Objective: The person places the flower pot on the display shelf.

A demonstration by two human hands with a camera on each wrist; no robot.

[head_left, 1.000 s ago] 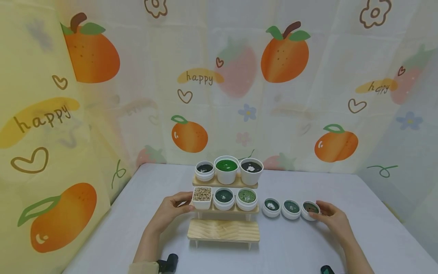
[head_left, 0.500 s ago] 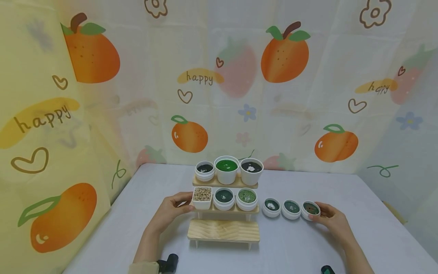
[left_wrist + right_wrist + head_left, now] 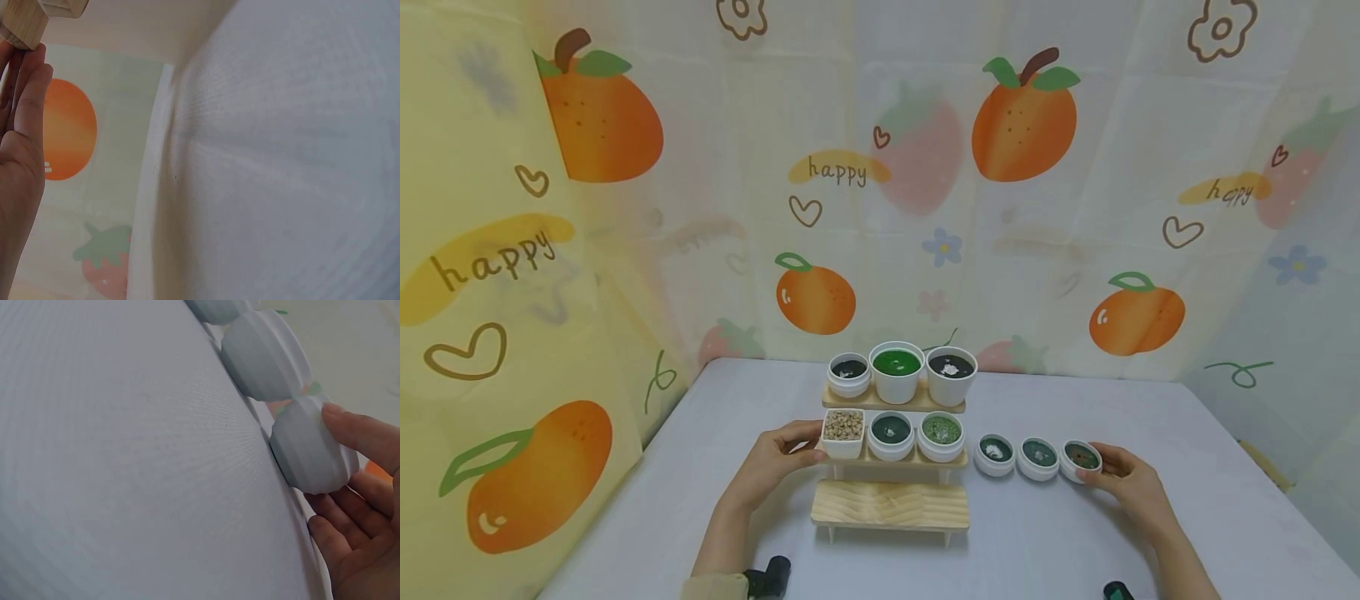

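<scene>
My left hand (image 3: pixel 767 465) touches the left side of a square white pot (image 3: pixel 843 445) of beige granules on the middle wooden shelf (image 3: pixel 917 461). In the left wrist view, its nearly straight fingers (image 3: pixel 31 103) reach the shelf's wooden end (image 3: pixel 25 28). On the right, my right hand (image 3: pixel 1127 483) holds the outermost small round white pot (image 3: pixel 1081 461), which has dark green and brownish contents. The thumb (image 3: pixel 359 434) lies on that pot (image 3: pixel 312 447) in the right wrist view; the other fingers are partly behind it. Two similar pots, one middle (image 3: pixel 1037 460) and one left (image 3: pixel 995 456), stand beside it.
A green-filled pot (image 3: pixel 897 387) and two dark-filled pots stand on the upper shelf (image 3: pixel 895 404). The middle shelf also bears two round green-filled pots. Nearest me is a bare low wooden shelf (image 3: pixel 890 505). A white cloth covers the table (image 3: pixel 1030 542); a printed curtain stands behind.
My right thumb has slid slightly down and right on the outermost pot, and the fingers have shifted a little. The left hand and the pots look unmoved.
</scene>
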